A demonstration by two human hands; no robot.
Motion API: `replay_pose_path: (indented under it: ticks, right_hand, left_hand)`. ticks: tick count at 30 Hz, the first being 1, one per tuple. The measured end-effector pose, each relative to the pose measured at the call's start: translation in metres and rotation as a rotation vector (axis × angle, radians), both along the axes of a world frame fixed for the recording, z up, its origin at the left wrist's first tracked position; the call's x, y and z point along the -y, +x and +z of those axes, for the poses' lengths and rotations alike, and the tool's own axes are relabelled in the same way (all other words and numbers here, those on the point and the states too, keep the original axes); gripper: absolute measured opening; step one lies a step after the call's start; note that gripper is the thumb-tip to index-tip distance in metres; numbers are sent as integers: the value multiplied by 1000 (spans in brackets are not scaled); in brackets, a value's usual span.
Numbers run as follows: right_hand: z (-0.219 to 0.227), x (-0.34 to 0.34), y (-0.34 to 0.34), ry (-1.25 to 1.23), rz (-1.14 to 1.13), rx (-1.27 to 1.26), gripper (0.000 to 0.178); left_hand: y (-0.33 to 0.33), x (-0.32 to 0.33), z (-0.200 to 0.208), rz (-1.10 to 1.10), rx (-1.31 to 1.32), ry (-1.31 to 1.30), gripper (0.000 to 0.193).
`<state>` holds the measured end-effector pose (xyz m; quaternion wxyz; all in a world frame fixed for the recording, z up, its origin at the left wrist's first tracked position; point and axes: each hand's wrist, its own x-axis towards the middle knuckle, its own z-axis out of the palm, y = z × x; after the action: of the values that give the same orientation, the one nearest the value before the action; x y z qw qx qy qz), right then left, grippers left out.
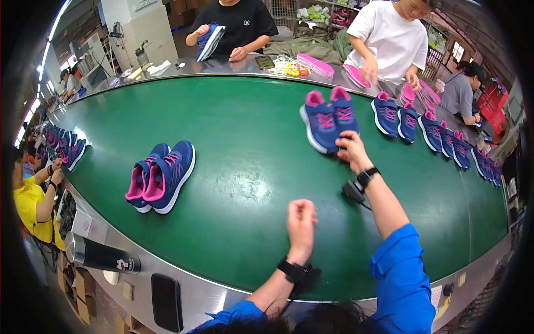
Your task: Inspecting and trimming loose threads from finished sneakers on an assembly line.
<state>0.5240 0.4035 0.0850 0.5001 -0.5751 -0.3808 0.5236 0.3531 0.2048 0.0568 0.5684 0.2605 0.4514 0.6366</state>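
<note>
A pair of navy sneakers (pixel 324 123) with pink linings and laces is at the far right of the green belt (pixel 245 239), toes toward me. My right hand (pixel 351 150) reaches forward to them, its fingers curled at the toe of the right-hand shoe; the fingertips are partly hidden. My left hand (pixel 301 224) hovers over the middle of the belt, fingers curled in, nothing visible in it. Left of centre stands another pair of navy sneakers (pixel 167 175), toes pointing away. Each of my wrists wears a black strap with a small device.
More sneakers (pixel 392 117) line the belt's right edge, others (pixel 65 146) its far left. Across the belt, one person (pixel 236 25) holds a shoe; another (pixel 389 33) handles pink insoles (pixel 356 76). A black flask (pixel 103 253) and a phone (pixel 166 302) lie on the near metal ledge.
</note>
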Motion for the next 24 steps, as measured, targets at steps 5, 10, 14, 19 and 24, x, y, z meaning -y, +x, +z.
replay_pose_path:
  ticks: [5, 10, 14, 19, 24]
  right_hand:
    - [48, 100, 75, -91, 537, 315, 26]
    - [64, 156, 121, 25, 314, 629, 12]
    - [88, 233, 87, -394, 755, 603, 51]
    - [51, 291, 1, -335, 514, 375, 109]
    - [30, 288, -37, -165, 63, 293, 90]
  left_hand:
    - [-20, -14, -5, 618, -293, -30, 24]
    - [-30, -18, 15, 584, -304, 38, 34]
    - [-41, -40, 33, 113, -360, 330, 54]
    - [-34, -79, 36, -214, -922, 78, 48]
    - [-42, -47, 51, -242, -1338, 90, 38]
